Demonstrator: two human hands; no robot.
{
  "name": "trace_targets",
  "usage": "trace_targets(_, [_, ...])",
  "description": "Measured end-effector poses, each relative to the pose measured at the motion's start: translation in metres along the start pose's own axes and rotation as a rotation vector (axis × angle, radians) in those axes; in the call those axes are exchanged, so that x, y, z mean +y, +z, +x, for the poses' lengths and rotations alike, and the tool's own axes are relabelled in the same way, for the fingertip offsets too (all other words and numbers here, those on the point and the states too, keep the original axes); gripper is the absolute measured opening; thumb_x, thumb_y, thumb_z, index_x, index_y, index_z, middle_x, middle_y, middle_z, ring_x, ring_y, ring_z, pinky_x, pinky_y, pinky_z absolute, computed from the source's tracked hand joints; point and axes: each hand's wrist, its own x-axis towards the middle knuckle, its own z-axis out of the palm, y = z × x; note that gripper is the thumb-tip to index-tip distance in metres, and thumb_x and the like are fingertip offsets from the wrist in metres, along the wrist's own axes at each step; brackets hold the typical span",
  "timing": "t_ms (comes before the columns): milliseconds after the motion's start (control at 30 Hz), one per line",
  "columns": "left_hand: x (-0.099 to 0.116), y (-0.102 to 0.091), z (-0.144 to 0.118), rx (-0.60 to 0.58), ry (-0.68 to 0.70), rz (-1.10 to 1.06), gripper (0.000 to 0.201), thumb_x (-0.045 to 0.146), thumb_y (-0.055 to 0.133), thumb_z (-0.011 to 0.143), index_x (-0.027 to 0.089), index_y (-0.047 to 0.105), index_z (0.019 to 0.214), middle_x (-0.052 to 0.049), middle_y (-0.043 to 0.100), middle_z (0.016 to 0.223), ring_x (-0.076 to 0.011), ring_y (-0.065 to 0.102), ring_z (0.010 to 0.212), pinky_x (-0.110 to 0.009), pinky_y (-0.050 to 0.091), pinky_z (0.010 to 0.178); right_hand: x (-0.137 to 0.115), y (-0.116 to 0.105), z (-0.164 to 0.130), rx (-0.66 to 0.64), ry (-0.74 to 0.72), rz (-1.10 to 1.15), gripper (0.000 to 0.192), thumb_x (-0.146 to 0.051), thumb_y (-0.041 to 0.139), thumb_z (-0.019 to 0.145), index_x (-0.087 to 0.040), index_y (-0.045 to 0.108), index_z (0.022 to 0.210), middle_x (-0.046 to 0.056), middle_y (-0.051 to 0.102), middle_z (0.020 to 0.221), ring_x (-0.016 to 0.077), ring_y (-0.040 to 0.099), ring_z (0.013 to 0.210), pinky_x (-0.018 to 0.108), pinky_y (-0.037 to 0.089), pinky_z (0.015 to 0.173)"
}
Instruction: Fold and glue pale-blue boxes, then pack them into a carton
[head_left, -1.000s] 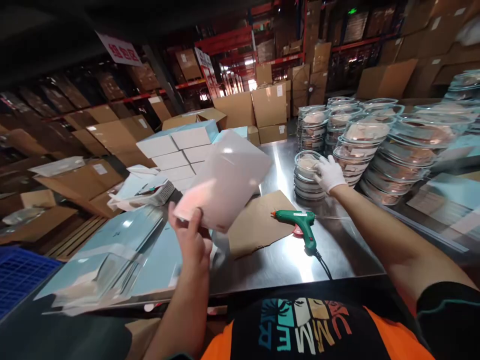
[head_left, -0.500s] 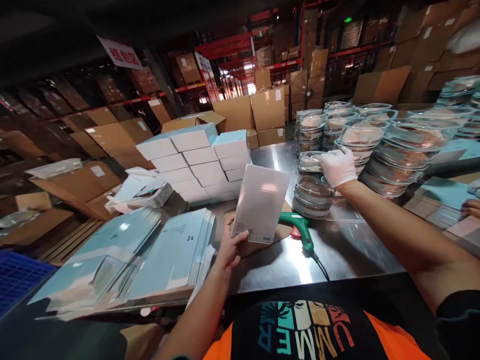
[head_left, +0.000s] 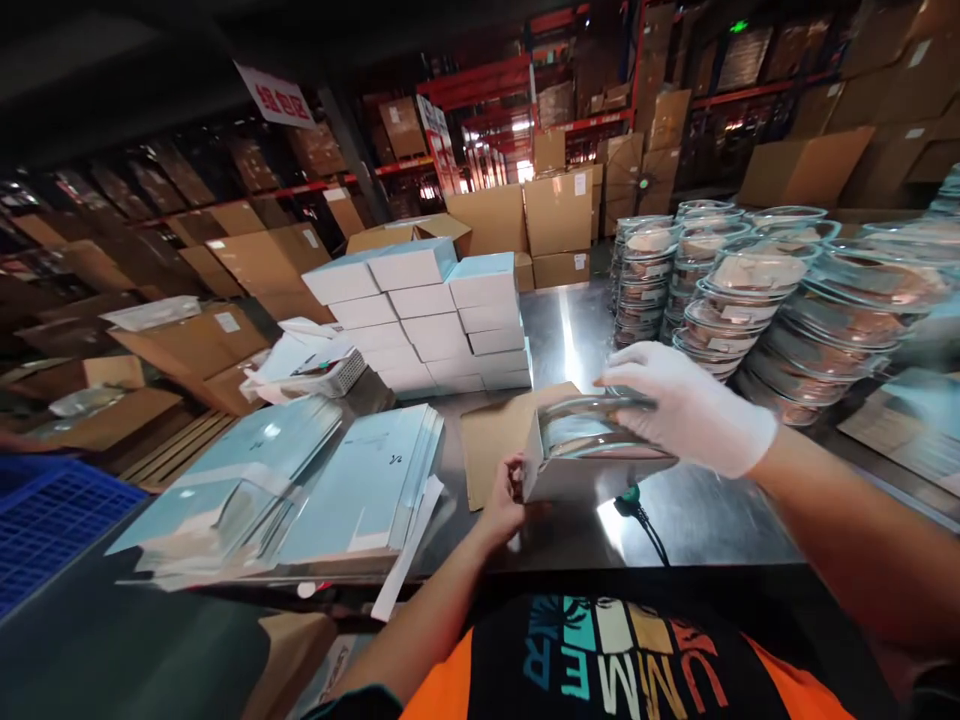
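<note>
My bare left hand (head_left: 499, 512) grips the left end of a white box (head_left: 585, 478) held low above the metal table. The box is open on its upper side. Clear round glass dishes (head_left: 583, 425) sit partly inside it, their curved rims showing at the opening. In a white glove, my right hand (head_left: 694, 410) has its fingers closed on the right edge of the dishes. Behind the box, a green glue gun (head_left: 630, 494) is mostly hidden; only its handle end and black cord show. A brown cardboard sheet (head_left: 484, 455) lies under and behind the box.
Closed white boxes (head_left: 431, 335) are stacked at the back. Tall stacks of glass dishes (head_left: 731, 310) stand on the right. Flat light-blue cartons (head_left: 356, 490) lie at left, near a white basket (head_left: 341, 375). A blue crate (head_left: 67, 530) sits far left.
My right hand has brought glass dishes from the stacks over to the box and partly into it. My left hand has tipped the box from upright to lying with its opening up.
</note>
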Motion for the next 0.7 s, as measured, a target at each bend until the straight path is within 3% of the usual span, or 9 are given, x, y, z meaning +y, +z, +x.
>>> trace_targets(100, [-0.017,0.003,-0.004,-0.053,-0.065,0.129,0.091,0.030,0.110,0.044,0.023,0.059,0.120,-0.008,0.072,0.116,-0.0298,0.071,0.110,-0.041,0.055,0.099,-0.004,0.030,-0.023,0.145,-0.048,-0.023,0.059,-0.026,0.073,0.093,-0.026,0.064,0.150,0.016,0.065,0.151,0.0384,0.063,0.139,0.058,0.054,0.116])
trace_targets(233, [-0.024,-0.004,-0.007,-0.073,0.045,0.290,0.094,0.038,0.107,0.054,0.020,0.061,0.135,-0.016,0.069,0.136,-0.0392,0.065,0.128,-0.054,0.051,0.113,0.011,0.069,-0.080,0.341,0.155,0.199,0.073,-0.051,0.068,0.105,-0.031,0.041,0.169,0.016,0.050,0.168,0.0356,0.057,0.149,0.057,0.048,0.126])
trace_targets(300, [-0.019,-0.006,-0.008,-0.072,0.145,0.300,0.108,0.046,0.105,0.060,0.022,0.053,0.151,-0.019,0.065,0.147,-0.0398,0.064,0.132,-0.056,0.052,0.114,0.015,0.093,-0.105,0.302,0.267,0.309,0.080,-0.063,0.069,0.102,-0.028,0.042,0.169,0.018,0.048,0.170,0.0367,0.056,0.151,0.059,0.046,0.127])
trace_targets(367, [-0.009,-0.004,-0.007,-0.039,0.283,0.319,0.109,0.057,0.100,0.068,0.024,0.049,0.158,-0.019,0.061,0.153,-0.0402,0.061,0.138,-0.057,0.050,0.117,0.012,0.117,-0.120,0.230,0.350,0.449,0.083,-0.071,0.071,0.098,-0.024,0.050,0.163,0.020,0.048,0.170,0.0383,0.051,0.155,0.059,0.044,0.128])
trace_targets(433, [0.005,0.001,-0.004,-0.019,0.431,0.386,0.086,0.068,0.091,0.078,0.023,0.063,0.146,-0.017,0.068,0.144,-0.0406,0.056,0.144,-0.057,0.045,0.123,0.003,0.136,-0.121,0.196,0.438,0.635,0.080,-0.077,0.069,0.095,-0.022,0.060,0.153,0.020,0.053,0.166,0.0388,0.052,0.154,0.056,0.048,0.125])
trace_targets(533, [0.023,0.015,0.001,-0.016,0.570,0.411,0.056,0.073,0.074,0.093,0.021,0.077,0.113,-0.013,0.075,0.114,-0.0366,0.066,0.128,-0.051,0.050,0.115,-0.009,0.154,-0.104,0.239,0.640,0.825,0.068,-0.078,0.061,0.097,-0.020,0.071,0.130,0.017,0.072,0.138,0.0359,0.068,0.130,0.050,0.058,0.108])
trace_targets(567, [0.026,0.020,0.001,0.020,0.595,0.375,0.054,0.071,0.071,0.096,0.021,0.076,0.115,-0.012,0.075,0.113,-0.0335,0.069,0.121,-0.047,0.054,0.110,-0.010,0.159,-0.097,0.282,0.718,0.817,0.061,-0.074,0.063,0.096,-0.019,0.073,0.121,0.015,0.076,0.124,0.0341,0.072,0.118,0.049,0.059,0.103])
trace_targets(633, [0.025,0.025,0.002,0.134,0.643,0.269,0.060,0.070,0.069,0.098,0.023,0.066,0.137,-0.013,0.072,0.126,-0.0297,0.071,0.117,-0.042,0.057,0.102,-0.007,0.166,-0.084,0.407,0.822,0.734,0.048,-0.061,0.071,0.088,-0.020,0.070,0.113,0.011,0.077,0.107,0.0297,0.071,0.102,0.046,0.059,0.096])
trace_targets(700, [0.019,0.023,0.001,0.157,0.670,0.266,0.074,0.071,0.075,0.094,0.026,0.055,0.150,-0.015,0.068,0.137,-0.0306,0.068,0.127,-0.044,0.055,0.108,0.001,0.169,-0.077,0.472,0.820,0.645,0.048,-0.049,0.071,0.081,-0.020,0.066,0.119,0.009,0.076,0.109,0.0264,0.071,0.100,0.043,0.059,0.095])
